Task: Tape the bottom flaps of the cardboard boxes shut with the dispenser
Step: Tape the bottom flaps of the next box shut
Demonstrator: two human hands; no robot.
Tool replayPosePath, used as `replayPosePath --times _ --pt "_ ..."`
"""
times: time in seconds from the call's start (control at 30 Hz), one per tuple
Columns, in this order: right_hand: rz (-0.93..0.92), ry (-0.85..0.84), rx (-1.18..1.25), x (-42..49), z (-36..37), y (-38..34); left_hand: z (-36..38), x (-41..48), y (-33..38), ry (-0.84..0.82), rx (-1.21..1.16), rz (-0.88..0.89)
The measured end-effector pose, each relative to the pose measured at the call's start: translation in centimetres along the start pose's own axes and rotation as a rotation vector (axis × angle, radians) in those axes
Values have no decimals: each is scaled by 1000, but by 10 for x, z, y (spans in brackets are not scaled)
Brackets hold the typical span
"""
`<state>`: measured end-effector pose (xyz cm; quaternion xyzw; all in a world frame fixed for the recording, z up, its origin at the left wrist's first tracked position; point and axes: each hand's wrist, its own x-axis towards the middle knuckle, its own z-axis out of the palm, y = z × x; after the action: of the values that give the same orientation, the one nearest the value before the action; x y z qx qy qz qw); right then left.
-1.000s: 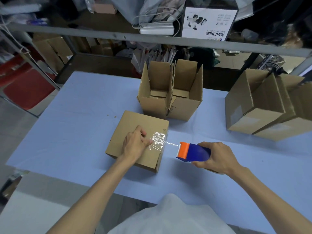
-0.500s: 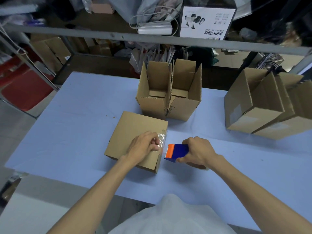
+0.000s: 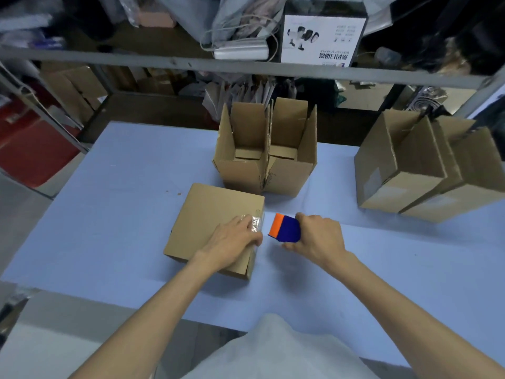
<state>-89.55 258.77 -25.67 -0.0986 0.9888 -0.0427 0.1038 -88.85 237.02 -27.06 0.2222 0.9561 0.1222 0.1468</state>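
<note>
Left hand: your left hand (image 3: 232,237) lies flat on the closed box (image 3: 210,214), fingers almost straight, pressing a patch of clear tape (image 3: 255,221) at the box's right edge.
Right hand: your right hand (image 3: 318,236) is wrapped round the blue dispenser (image 3: 285,228), whose orange end points left, just beside that edge.
Box: the closed box sits near the middle of the blue table (image 3: 123,214), sealed face up.
Beyond: two open boxes (image 3: 240,170) stand touching, just past the closed one.
Far right: a second pair of boxes (image 3: 404,176) stands side by side.
Shelf: a white carton (image 3: 322,36) stands behind the table.
</note>
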Motion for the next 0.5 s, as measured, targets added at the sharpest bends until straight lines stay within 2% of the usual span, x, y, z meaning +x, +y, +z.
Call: replayPosePath --times 0.07,0.17,0.23,0.3,0.37,0.47,0.5 --pt "29 18 -6 -5 6 1 1 4 1 -40 125 28" --pt "89 63 -2 -8 22 1 -2 9 4 -88 125 25" --pt "106 97 -61 -9 34 0 -8 12 4 -36 -52 -47" --pt "117 99 -116 -10 40 -3 -15 18 2 108 -213 -113" --pt "116 116 -117 -9 52 -4 -19 27 1 189 -175 -119" --pt "110 4 30 -9 64 -3 -16 43 0 112 -83 -124" --pt "138 19 84 -9 64 -4 -14 48 0 90 -48 -129"
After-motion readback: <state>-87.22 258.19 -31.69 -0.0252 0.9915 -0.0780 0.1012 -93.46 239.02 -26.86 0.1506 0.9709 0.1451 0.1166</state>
